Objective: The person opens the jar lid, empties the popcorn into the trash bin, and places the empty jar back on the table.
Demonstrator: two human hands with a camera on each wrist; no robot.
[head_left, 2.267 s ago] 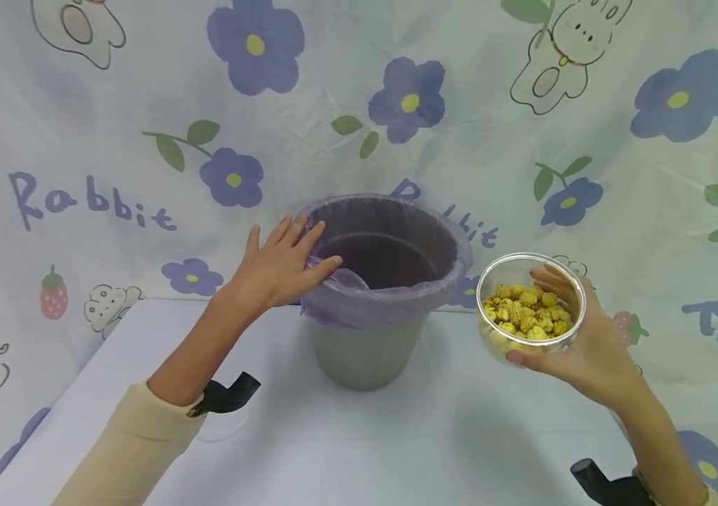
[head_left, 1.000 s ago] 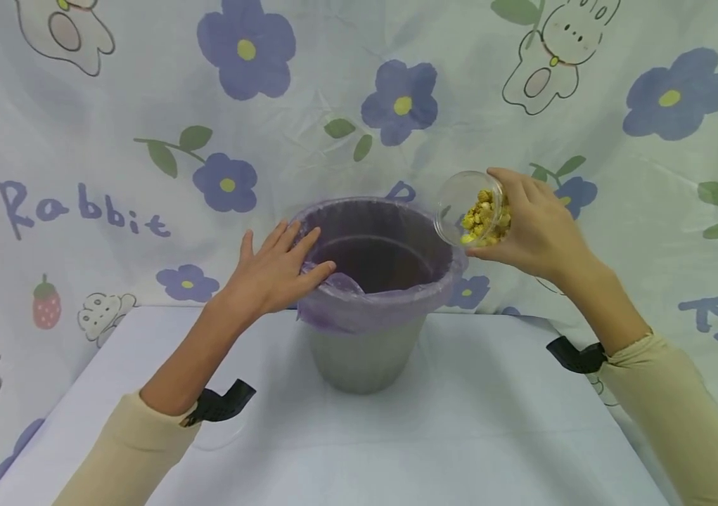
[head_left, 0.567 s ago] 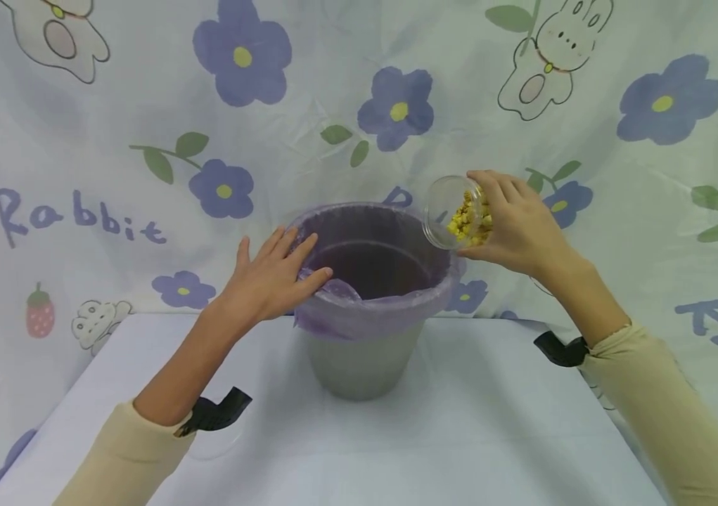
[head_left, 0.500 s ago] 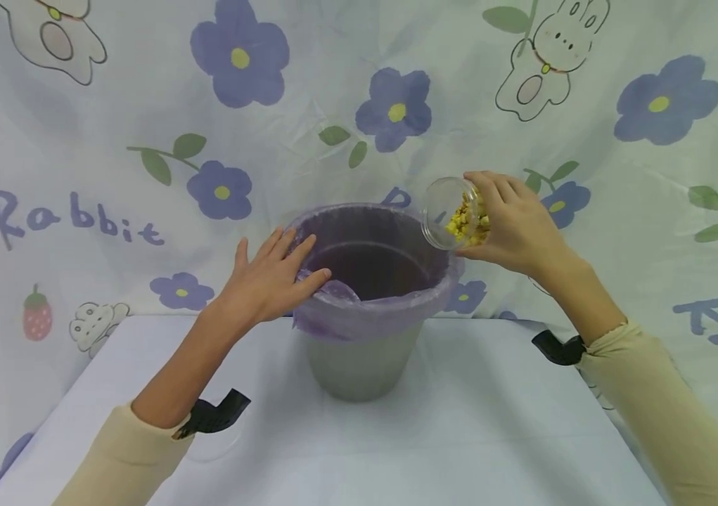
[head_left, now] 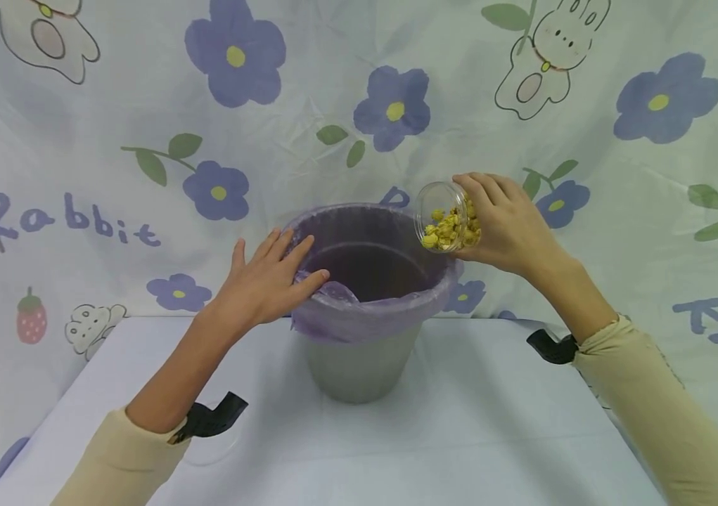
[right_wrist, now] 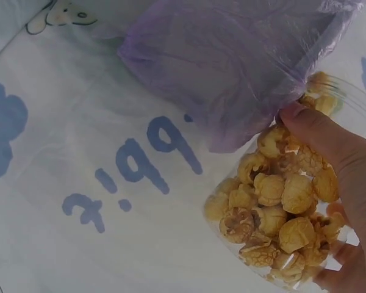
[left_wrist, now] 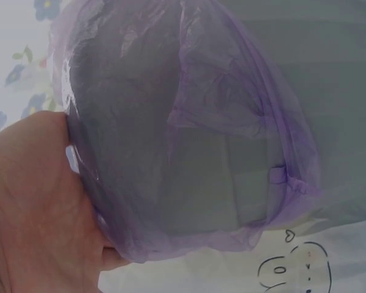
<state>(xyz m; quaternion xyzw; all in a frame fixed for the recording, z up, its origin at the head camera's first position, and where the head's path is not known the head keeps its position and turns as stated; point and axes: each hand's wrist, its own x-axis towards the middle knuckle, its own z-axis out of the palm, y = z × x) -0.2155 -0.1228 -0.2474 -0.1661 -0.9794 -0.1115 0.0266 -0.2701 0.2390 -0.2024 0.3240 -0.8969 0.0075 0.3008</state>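
At the far left, a beige sleeve (head_left: 121, 457) ends above a black wrist mount (head_left: 209, 419), and close by on the white tabletop (head_left: 472, 457) shows the faint arc of a clear round thing (head_left: 213, 457), too dim to identify. Further along, the person's left hand (head_left: 264, 284) lies at the left rim of the bin, its fingers straight and spread apart and its thumb stretched over the near edge; it touches the liner but is not curled round anything. The grey bin (head_left: 360, 369) stands upright in the middle, its mouth covered by a thin purple liner (head_left: 359, 322) that folds down over the outside, with a loose flap near the thumb.

Over the bin's right rim comes a clear container (head_left: 425, 204), tipped sideways with its mouth facing left. Yellow popcorn (head_left: 446, 230) lies inside along the lower wall, some pieces close to the mouth. The right hand (head_left: 510, 228) grips the container from the right — fingers curled across the top, thumb underneath. Whether the container touches the liner is hard to tell. Past the right wrist, another beige sleeve (head_left: 662, 414) runs to the picture's edge.
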